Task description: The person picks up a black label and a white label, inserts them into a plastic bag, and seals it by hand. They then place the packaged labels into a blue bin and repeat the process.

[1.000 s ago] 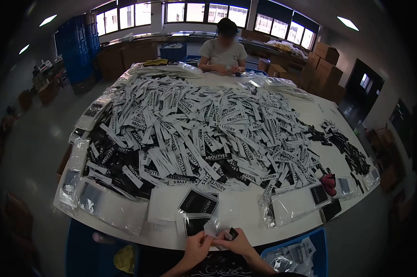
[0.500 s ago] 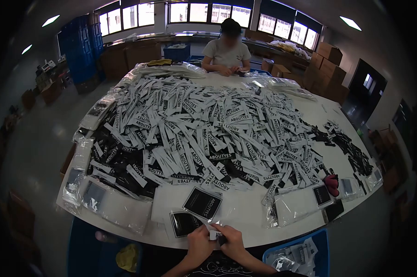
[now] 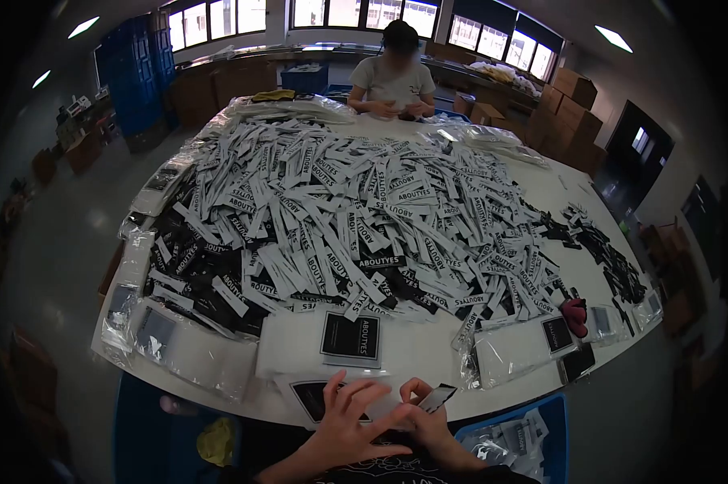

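Observation:
My left hand (image 3: 349,423) is held with its fingers spread above the table's front edge, nothing in it. Partly beneath its fingers lies a clear bag with a black printed panel (image 3: 306,397). To its right, my right hand (image 3: 430,427) pinches a small folded label strip (image 3: 438,398), pale with a dark part; its lettering cannot be read. Just beyond the hands, a second clear bag with a black ABOUTYES panel (image 3: 351,334) lies flat on a stack of clear bags (image 3: 287,343).
A large heap of white and black ABOUTYES labels (image 3: 332,218) covers the table (image 3: 533,181). Bundles of clear bags (image 3: 195,347) line its edges. Blue bins (image 3: 561,452) stand below the front edge, one holding filled bags. Another person (image 3: 392,81) works at the far side.
My left hand has come off the label strip and spread its fingers. My right hand has moved right with the strip. The upper black-panelled bag lies straighter. The view has shifted slightly.

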